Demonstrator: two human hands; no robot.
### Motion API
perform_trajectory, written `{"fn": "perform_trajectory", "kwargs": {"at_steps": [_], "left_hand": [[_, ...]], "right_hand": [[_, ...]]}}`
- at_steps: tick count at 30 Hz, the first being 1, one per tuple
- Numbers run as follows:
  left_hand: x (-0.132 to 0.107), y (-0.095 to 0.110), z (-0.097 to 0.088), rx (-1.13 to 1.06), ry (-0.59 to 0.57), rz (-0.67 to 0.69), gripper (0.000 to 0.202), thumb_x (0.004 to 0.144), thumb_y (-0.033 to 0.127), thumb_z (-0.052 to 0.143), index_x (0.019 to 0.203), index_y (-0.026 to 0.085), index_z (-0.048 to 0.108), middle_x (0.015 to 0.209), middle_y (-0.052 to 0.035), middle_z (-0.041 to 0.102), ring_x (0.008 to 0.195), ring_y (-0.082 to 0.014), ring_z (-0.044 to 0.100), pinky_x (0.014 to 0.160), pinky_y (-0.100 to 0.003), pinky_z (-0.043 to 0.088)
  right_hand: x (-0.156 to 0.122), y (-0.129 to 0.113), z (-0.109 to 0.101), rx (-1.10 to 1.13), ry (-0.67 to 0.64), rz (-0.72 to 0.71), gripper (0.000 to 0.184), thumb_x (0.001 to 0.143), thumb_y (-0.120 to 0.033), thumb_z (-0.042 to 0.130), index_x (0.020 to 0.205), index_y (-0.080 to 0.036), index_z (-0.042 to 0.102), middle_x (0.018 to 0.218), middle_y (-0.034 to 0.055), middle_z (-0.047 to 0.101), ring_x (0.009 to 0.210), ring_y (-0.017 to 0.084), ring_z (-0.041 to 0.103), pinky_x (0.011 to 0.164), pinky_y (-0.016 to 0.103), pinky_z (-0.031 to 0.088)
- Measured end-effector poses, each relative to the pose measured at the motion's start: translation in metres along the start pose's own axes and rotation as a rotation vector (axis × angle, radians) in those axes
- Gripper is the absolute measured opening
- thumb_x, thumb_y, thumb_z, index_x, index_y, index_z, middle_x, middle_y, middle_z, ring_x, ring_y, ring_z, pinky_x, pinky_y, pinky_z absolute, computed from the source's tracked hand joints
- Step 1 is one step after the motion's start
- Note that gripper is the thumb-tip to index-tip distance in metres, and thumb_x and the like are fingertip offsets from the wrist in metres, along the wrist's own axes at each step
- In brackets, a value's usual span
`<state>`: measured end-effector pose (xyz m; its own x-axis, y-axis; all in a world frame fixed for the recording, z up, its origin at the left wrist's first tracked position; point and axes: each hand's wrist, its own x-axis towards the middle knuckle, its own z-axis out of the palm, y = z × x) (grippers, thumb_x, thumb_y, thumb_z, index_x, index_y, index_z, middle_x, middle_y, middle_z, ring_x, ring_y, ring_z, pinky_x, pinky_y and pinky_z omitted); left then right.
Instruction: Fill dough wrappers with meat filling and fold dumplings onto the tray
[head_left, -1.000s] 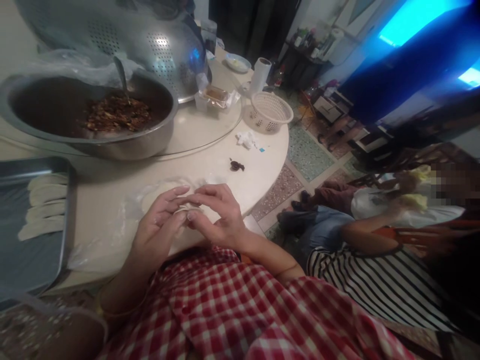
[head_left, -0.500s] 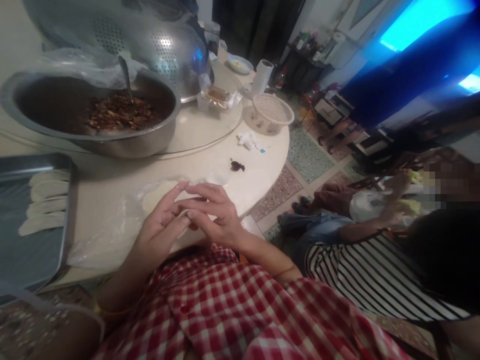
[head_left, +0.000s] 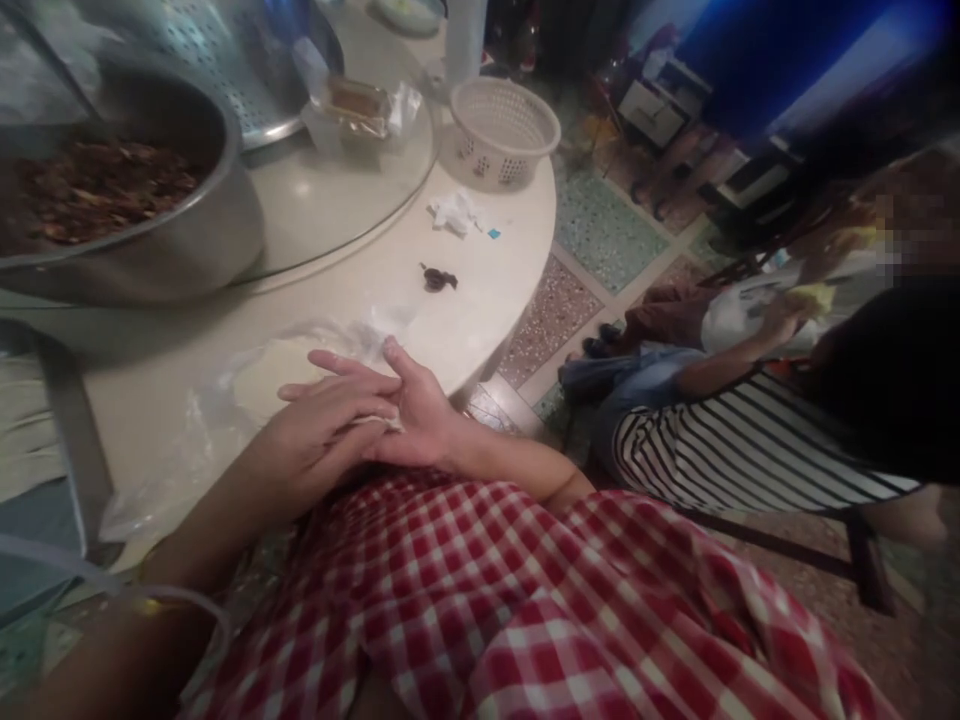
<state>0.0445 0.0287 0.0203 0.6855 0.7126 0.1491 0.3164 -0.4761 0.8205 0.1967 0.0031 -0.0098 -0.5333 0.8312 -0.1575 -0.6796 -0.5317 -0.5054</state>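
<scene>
My right hand (head_left: 424,412) is palm up under a dumpling (head_left: 388,422), of which only a pale dough edge shows. Laid across it from the left, my left hand (head_left: 326,425) presses its fingers on the dumpling and hides most of it. Just beyond my hands, pale dough wrappers (head_left: 259,375) lie on the table by a clear plastic bag (head_left: 180,450). At the left edge, a metal tray (head_left: 79,440) holds several folded dumplings (head_left: 26,425). A steel bowl (head_left: 217,240) of dark chopped filling (head_left: 112,190) stands behind, with a spoon handle rising from it.
On the table are a plastic basket (head_left: 502,130), crumpled tissue (head_left: 454,212), a dark scrap (head_left: 437,278) and a wrapped package (head_left: 356,105). The table's edge curves down the right side. A person in a striped shirt (head_left: 750,450) sits at the right; others are beyond.
The view has shifted left and down. My hands went from fingertips meeting around the dough to my left hand lying across my upturned right palm.
</scene>
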Motion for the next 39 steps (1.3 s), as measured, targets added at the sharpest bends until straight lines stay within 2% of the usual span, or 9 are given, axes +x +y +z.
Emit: {"fn": "perform_trajectory", "kwargs": {"at_steps": [2,5,12,16,21,28,33,36,39], "left_hand": [[0.005,0.001,-0.003,0.086,0.006,0.114,0.015,0.083,0.039,0.065,0.087,0.033,0.078,0.106,-0.0054,0.076,0.108,-0.031,0.066,0.104,-0.044,0.045],[0.009,0.004,-0.007,0.274,0.042,0.228,0.013,0.085,0.038,0.066,0.087,0.034,0.077,0.109,-0.0042,0.076,0.113,-0.0315,0.063,0.105,-0.047,0.039],[0.003,0.005,-0.007,0.524,0.027,0.334,0.007,0.087,0.033,0.068,0.086,0.032,0.074,0.118,-0.0026,0.076,0.119,-0.0307,0.06,0.1,-0.045,0.032],[0.003,0.003,-0.007,0.533,0.034,0.316,0.007,0.086,0.037,0.07,0.088,0.032,0.074,0.117,-0.0028,0.076,0.119,-0.0318,0.06,0.101,-0.046,0.03],[0.007,0.007,-0.01,0.548,0.016,0.357,0.021,0.087,0.037,0.07,0.108,0.034,0.076,0.129,-0.0048,0.072,0.118,-0.0313,0.059,0.101,-0.045,0.034],[0.016,0.009,-0.01,0.441,-0.07,0.284,0.014,0.083,0.044,0.071,0.091,0.036,0.079,0.115,-0.0022,0.077,0.116,-0.0293,0.06,0.105,-0.043,0.035],[0.022,-0.002,-0.012,0.324,-0.104,0.221,0.015,0.08,0.045,0.07,0.085,0.034,0.078,0.109,-0.0024,0.078,0.112,-0.0286,0.062,0.107,-0.043,0.033],[0.026,-0.004,-0.012,0.303,-0.147,0.229,0.019,0.082,0.046,0.068,0.092,0.033,0.079,0.115,-0.0029,0.077,0.119,-0.0288,0.059,0.107,-0.041,0.034],[0.03,-0.001,-0.01,0.289,-0.206,0.263,0.019,0.083,0.046,0.067,0.091,0.034,0.079,0.116,-0.0028,0.076,0.119,-0.0296,0.059,0.108,-0.042,0.034]], "right_hand": [[-0.001,0.002,-0.002,0.066,0.049,0.009,0.052,0.095,-0.068,0.032,0.107,-0.025,0.059,0.084,0.0031,0.066,0.075,0.02,0.063,0.076,0.039,0.057],[-0.002,0.003,-0.003,0.137,0.155,0.014,0.045,0.097,-0.062,0.032,0.095,-0.026,0.058,0.069,-0.0011,0.056,0.057,0.017,0.05,0.061,0.032,0.054],[-0.008,0.002,0.002,-0.001,0.174,-0.071,0.058,0.091,-0.075,0.035,0.106,-0.025,0.061,0.084,0.004,0.068,0.068,0.021,0.061,0.071,0.042,0.059],[-0.01,0.001,0.003,-0.052,0.204,-0.112,0.058,0.092,-0.072,0.034,0.106,-0.024,0.064,0.08,0.0043,0.069,0.071,0.022,0.065,0.071,0.042,0.061],[-0.012,-0.002,0.004,0.002,0.203,-0.09,0.06,0.096,-0.068,0.025,0.105,-0.022,0.064,0.074,0.0018,0.066,0.067,0.02,0.064,0.067,0.04,0.06],[-0.014,-0.004,0.004,-0.023,0.183,-0.078,0.051,0.093,-0.071,0.033,0.086,-0.025,0.053,0.072,0.0011,0.06,0.061,0.019,0.06,0.069,0.042,0.061],[-0.017,-0.006,0.007,0.113,0.214,-0.031,0.05,0.093,-0.072,0.04,0.083,-0.024,0.053,0.068,-0.0014,0.053,0.056,0.015,0.054,0.057,0.03,0.056],[-0.019,-0.009,0.01,0.196,0.194,-0.004,0.049,0.103,-0.056,0.024,0.084,-0.022,0.053,0.068,-0.0012,0.054,0.053,0.012,0.051,0.053,0.024,0.051],[-0.021,-0.012,0.012,0.09,0.242,-0.049,0.05,0.105,-0.046,0.017,0.085,-0.021,0.055,0.067,0.0008,0.055,0.056,0.016,0.055,0.056,0.03,0.056]]}}
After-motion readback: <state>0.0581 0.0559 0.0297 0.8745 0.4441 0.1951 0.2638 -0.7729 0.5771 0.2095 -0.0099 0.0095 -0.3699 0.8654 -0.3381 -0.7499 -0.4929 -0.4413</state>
